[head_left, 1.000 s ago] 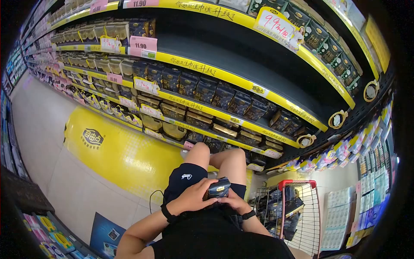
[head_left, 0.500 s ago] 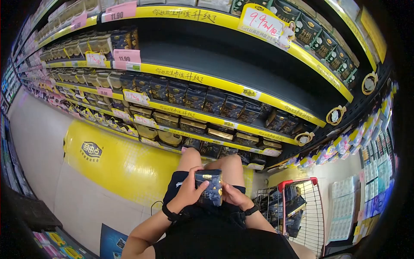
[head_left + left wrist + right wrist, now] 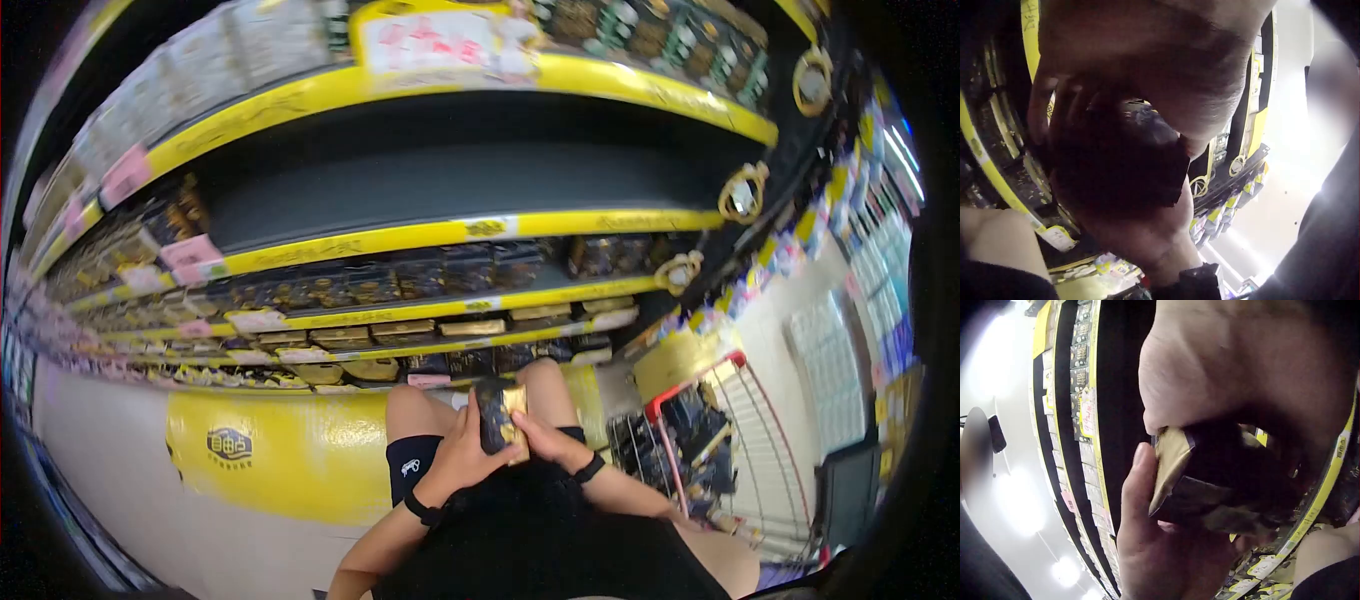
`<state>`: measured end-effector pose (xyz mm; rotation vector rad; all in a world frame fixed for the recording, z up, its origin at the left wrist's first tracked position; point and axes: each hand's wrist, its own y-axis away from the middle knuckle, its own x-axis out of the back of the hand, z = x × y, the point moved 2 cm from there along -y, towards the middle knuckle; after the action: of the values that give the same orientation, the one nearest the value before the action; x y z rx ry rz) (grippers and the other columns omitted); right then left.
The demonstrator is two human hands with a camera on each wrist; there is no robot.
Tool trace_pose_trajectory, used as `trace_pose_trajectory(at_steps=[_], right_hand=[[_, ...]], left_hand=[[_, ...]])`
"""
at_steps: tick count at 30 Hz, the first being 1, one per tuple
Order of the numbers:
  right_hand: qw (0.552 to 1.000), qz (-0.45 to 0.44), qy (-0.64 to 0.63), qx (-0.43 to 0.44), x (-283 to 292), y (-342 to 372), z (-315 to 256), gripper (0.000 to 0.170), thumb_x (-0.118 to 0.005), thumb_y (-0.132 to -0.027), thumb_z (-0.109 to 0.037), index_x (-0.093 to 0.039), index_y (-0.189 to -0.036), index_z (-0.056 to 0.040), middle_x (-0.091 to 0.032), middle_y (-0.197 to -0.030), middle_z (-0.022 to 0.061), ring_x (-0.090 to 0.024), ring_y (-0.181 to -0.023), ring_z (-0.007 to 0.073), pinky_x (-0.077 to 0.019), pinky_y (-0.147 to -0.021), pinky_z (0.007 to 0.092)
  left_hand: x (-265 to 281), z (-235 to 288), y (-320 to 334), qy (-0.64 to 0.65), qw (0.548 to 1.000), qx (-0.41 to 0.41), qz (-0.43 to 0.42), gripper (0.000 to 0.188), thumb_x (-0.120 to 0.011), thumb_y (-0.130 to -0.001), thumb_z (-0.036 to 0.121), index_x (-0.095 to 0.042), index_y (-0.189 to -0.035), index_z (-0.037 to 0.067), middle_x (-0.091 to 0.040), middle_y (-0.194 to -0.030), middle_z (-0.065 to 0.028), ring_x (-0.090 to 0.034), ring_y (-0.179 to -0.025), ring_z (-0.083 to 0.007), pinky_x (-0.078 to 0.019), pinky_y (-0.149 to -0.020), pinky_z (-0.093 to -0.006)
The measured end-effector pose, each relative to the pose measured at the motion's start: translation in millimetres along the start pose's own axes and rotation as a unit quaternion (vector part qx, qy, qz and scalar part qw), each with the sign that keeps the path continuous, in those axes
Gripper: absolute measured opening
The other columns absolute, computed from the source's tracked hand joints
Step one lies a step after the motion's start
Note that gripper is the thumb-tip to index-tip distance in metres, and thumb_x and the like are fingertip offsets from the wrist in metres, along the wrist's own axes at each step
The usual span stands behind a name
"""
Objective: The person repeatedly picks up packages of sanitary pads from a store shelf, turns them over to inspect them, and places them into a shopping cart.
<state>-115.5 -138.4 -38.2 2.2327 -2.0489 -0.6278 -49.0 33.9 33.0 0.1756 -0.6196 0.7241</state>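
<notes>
In the head view, both hands hold a black and gold pack of sanitary pads (image 3: pixel 493 418) above the lap. My left hand (image 3: pixel 462 458) grips its left side, thumb along the near edge. From the right, my right hand (image 3: pixel 548 440) has its fingers on the gold-coloured face. The right wrist view shows the pack's gold end (image 3: pixel 1171 464) between the left thumb and the base of the right hand. Deep shadow hides most of the pack in the left wrist view.
Shelves with yellow edge strips (image 3: pixel 400 238) stand in front, bearing rows of dark and gold packs (image 3: pixel 420 275). A red-rimmed shopping cart (image 3: pixel 655 408) with several dark packs (image 3: pixel 700 440) stands at the right. A yellow floor sticker (image 3: pixel 330 440) lies left of the knees.
The pack has turned in the hands: its printed dark front faced up half a second ago, and a gold face shows now. The head view has swung, shifting the shelves leftward.
</notes>
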Motion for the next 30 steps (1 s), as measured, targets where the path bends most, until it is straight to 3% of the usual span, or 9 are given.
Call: trace_pose_trajectory(at_steps=[3,5,8,10,15,21,25,29,30], right_hand=[[0.975,0.101,0.032,0.195,-2,-7,-22,0.066,-0.038,-0.107,-0.045,-0.017,-0.152,-0.0017,-0.04,-0.144,0.0128,-0.039,-0.134,0.0212,-0.0302,-0.114,0.0344],[0.965,0.088,-0.114,0.219,9,-18,-12,0.064,-0.038,-0.107,-0.044,-0.022,-0.151,0.0,-0.042,-0.144,0.0132,-0.039,-0.135,0.0207,-0.0278,-0.116,0.0341],[0.975,0.081,-0.182,0.097,11,-12,-39,0.056,-0.046,-0.106,-0.035,-0.035,-0.147,0.0008,-0.05,-0.139,0.0102,-0.047,-0.127,0.0159,-0.0384,-0.109,0.0319],[0.982,0.073,-0.138,0.102,16,-12,-40,0.055,-0.048,-0.105,-0.032,-0.035,-0.148,0.0004,-0.051,-0.138,0.0092,-0.049,-0.125,0.015,-0.0412,-0.106,0.031],[0.982,0.101,-0.027,0.16,17,-21,-47,0.056,-0.047,-0.106,-0.032,-0.028,-0.149,-0.0004,-0.047,-0.142,0.0101,-0.046,-0.128,0.0161,-0.0381,-0.109,0.0336],[0.968,0.031,-0.199,0.152,13,-35,-38,0.056,-0.038,-0.108,-0.034,-0.022,-0.151,-0.002,-0.036,-0.151,0.0114,-0.033,-0.14,0.0178,-0.027,-0.117,0.0357],[0.978,0.024,-0.132,0.16,14,-35,-52,0.059,-0.042,-0.106,-0.039,-0.025,-0.149,-0.0036,-0.04,-0.145,0.0105,-0.037,-0.135,0.0186,-0.0312,-0.114,0.0346],[0.985,0.02,-0.04,0.168,23,-36,-54,0.066,-0.06,-0.1,-0.032,-0.026,-0.147,-0.0028,-0.042,-0.141,0.0138,-0.04,-0.129,0.0188,-0.0374,-0.108,0.0331],[0.99,0.035,-0.062,0.12,23,-36,-53,0.071,-0.066,-0.097,-0.029,-0.025,-0.147,-0.0014,-0.045,-0.139,0.0148,-0.051,-0.114,0.0166,-0.0465,-0.094,0.0296]], left_hand=[[3,12,-20,0.104,0.994,0.013,0.014,0.088,-0.071,-0.088,0.033,-0.023,-0.15,-0.007,-0.053,-0.126,-0.026,-0.06,-0.11,-0.0389,-0.0514,-0.091,-0.041],[1,-7,-29,0.212,0.977,0.003,0.018,0.069,-0.065,-0.093,0.023,-0.033,-0.147,-0.006,-0.057,-0.122,-0.0215,-0.063,-0.106,-0.0296,-0.052,-0.088,-0.0366],[8,-16,-39,0.277,0.961,0.004,0.018,0.052,-0.057,-0.097,0.014,-0.04,-0.142,-0.007,-0.06,-0.12,-0.0153,-0.062,-0.104,-0.021,-0.05,-0.09,-0.0321],[8,-19,-41,0.314,0.949,0.01,0.034,0.048,-0.056,-0.098,0.008,-0.04,-0.141,-0.004,-0.061,-0.12,-0.014,-0.062,-0.103,-0.0182,-0.0492,-0.091,-0.0301],[20,-13,-45,0.311,0.949,0.026,0.049,0.056,-0.063,-0.094,0.009,-0.036,-0.142,0.0,-0.059,-0.125,-0.0142,-0.061,-0.106,-0.0172,-0.0502,-0.09,-0.0299],[8,-22,-42,0.247,0.966,0.006,0.081,0.056,-0.063,-0.095,0.017,-0.038,-0.14,-0.004,-0.057,-0.129,-0.015,-0.055,-0.119,-0.0197,-0.0476,-0.095,-0.0303],[6,-42,-39,0.271,0.958,0.092,0.018,0.054,-0.061,-0.096,0.022,-0.04,-0.14,-0.003,-0.062,-0.119,-0.0172,-0.061,-0.108,-0.0217,-0.0497,-0.09,-0.0363],[10,-48,-41,0.23,0.971,0.017,-0.064,0.064,-0.07,-0.089,0.028,-0.042,-0.138,-0.002,-0.064,-0.115,-0.0187,-0.065,-0.102,-0.0245,-0.0521,-0.085,-0.0375],[9,-49,-41,0.194,0.978,0.007,-0.071,0.067,-0.073,-0.087,0.03,-0.043,-0.138,-0.002,-0.064,-0.115,-0.0192,-0.065,-0.102,-0.025,-0.0525,-0.084,-0.0374]])
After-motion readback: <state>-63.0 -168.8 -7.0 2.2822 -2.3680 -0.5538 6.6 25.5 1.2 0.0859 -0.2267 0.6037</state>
